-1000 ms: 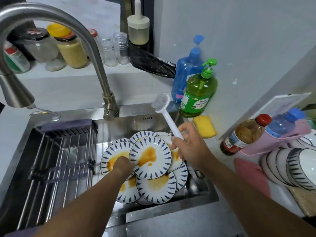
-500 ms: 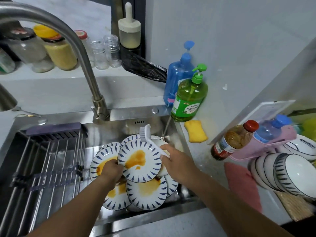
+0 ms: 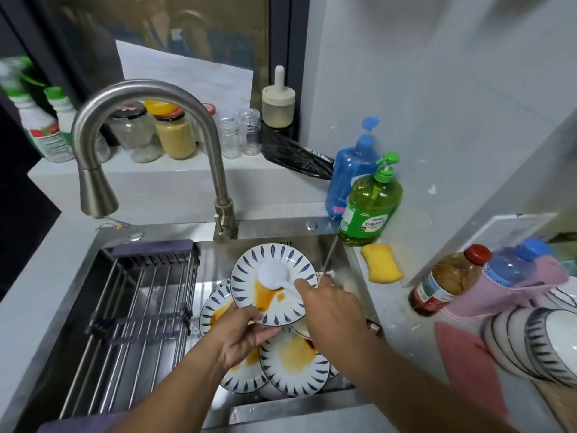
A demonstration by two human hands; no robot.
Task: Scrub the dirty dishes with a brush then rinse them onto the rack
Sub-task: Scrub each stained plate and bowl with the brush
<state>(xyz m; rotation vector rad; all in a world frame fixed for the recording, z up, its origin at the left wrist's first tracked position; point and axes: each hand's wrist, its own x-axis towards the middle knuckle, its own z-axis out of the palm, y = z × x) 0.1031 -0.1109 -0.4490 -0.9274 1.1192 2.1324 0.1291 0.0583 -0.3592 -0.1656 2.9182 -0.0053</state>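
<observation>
Plate [image 3: 274, 282]: ceramic, judged fragile, sauce-slick; gripped at rim by left hand [image 3: 242, 334]. Brush [image 3: 274, 274]: clasped in right hand [image 3: 332, 310].

Soft, even indoor light, moderately bright; no hard shadows on the pale tabletop [image 3: 406, 314]. Dull sheen along the curved faucet [image 3: 150, 89] and faint glare on the steel sink [image 3: 274, 228] rim. Dark window [image 3: 162, 29] far behind, its contents smeared and unreadable. Brush head [image 3: 272, 274] is a white motion blur. Bottles far left [image 3: 40, 126] and bowls near right [image 3: 540, 342] soft, stretched. Wide-angle bowing toward the edges; wall lines lean.
</observation>
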